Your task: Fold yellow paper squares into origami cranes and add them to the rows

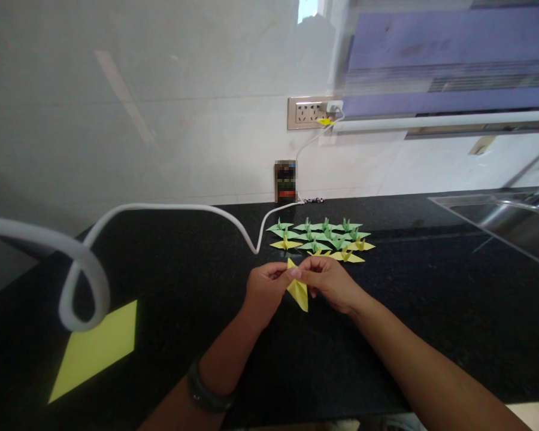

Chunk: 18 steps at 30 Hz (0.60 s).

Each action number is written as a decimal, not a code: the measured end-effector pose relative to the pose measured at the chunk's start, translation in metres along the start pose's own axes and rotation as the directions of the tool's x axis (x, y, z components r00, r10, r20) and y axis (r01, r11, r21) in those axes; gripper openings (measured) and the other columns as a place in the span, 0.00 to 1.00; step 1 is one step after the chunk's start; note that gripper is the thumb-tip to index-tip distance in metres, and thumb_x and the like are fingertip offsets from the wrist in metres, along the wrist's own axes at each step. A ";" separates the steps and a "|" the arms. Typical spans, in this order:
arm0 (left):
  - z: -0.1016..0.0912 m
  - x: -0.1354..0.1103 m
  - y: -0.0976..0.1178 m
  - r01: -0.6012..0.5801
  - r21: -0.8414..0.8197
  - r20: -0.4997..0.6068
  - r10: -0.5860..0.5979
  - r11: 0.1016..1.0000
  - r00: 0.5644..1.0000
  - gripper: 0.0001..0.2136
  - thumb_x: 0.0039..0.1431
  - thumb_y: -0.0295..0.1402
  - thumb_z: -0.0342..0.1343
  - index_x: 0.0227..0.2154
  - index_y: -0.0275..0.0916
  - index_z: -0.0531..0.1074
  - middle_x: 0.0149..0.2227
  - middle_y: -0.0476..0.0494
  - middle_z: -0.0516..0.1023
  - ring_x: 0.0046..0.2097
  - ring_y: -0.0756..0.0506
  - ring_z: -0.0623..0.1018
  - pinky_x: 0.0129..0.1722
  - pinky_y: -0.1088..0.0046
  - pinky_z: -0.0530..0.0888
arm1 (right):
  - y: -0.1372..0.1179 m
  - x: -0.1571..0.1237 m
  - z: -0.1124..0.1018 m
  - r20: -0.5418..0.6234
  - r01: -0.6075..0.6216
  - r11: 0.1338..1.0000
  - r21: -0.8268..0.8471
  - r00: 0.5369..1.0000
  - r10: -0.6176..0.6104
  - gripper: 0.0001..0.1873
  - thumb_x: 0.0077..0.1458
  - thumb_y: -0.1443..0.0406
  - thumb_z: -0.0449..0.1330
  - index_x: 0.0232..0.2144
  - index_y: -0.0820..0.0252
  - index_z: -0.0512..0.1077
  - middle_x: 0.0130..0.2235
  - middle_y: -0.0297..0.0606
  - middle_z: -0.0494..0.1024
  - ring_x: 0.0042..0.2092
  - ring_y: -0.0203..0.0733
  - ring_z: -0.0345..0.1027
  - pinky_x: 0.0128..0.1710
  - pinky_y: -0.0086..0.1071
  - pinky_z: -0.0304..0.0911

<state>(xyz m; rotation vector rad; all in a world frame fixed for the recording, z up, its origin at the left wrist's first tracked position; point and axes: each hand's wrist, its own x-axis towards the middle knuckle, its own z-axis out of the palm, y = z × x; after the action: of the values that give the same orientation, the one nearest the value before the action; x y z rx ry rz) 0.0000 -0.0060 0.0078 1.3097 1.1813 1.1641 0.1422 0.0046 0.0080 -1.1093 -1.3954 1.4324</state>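
A folded yellow paper piece [298, 290] is held above the black countertop [431, 311], narrow and pointed at both ends. My left hand [266, 290] pinches its upper left side. My right hand [329, 280] pinches its top from the right, fingers closed together. Just beyond my hands lie several finished paper cranes [321, 238] in green and yellow, set in rows. A flat yellow paper square [96, 348] lies on the counter at the near left.
A white cable [170, 208] runs from a wall socket [306, 112] across the counter and loops at the left. A small dark device [285, 182] leans against the wall. A steel sink [512, 224] sits at the right.
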 end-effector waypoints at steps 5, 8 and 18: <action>0.001 0.000 0.002 0.036 -0.110 0.033 -0.033 0.993 0.999 0.12 0.41 0.39 0.57 0.24 0.33 0.72 0.18 0.50 0.70 0.19 0.54 0.65 0.18 0.80 0.60 | -0.001 -0.001 -0.001 0.054 -0.015 0.999 -0.047 0.998 0.017 0.14 0.41 0.56 0.59 0.22 0.63 0.67 0.20 0.30 0.64 0.18 0.26 0.52 0.15 0.23 0.51; 0.002 0.001 0.003 0.003 -0.159 -0.097 -0.019 0.987 0.995 0.10 0.42 0.37 0.58 0.22 0.33 0.71 0.17 0.52 0.68 0.19 0.55 0.64 0.18 0.81 0.60 | -0.004 -0.002 -0.001 0.029 0.014 1.000 0.023 0.999 -0.015 0.15 0.46 0.54 0.55 0.24 0.62 0.65 0.21 0.29 0.63 0.18 0.27 0.52 0.16 0.23 0.52; 0.000 0.007 0.000 -0.067 -0.291 -0.260 -0.011 0.954 0.965 0.11 0.43 0.37 0.56 0.25 0.35 0.65 0.20 0.52 0.68 0.21 0.54 0.68 0.18 0.80 0.64 | -0.002 -0.010 0.005 0.050 0.212 0.884 -0.417 0.976 -0.211 0.15 0.40 0.56 0.60 0.22 0.61 0.63 0.19 0.28 0.61 0.21 0.28 0.51 0.18 0.23 0.47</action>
<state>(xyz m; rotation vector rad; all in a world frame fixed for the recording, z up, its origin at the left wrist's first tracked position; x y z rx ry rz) 0.0007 0.0009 0.0078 0.9683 1.1193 1.5061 0.1401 -0.0060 0.0102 -1.1708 -1.8237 1.0000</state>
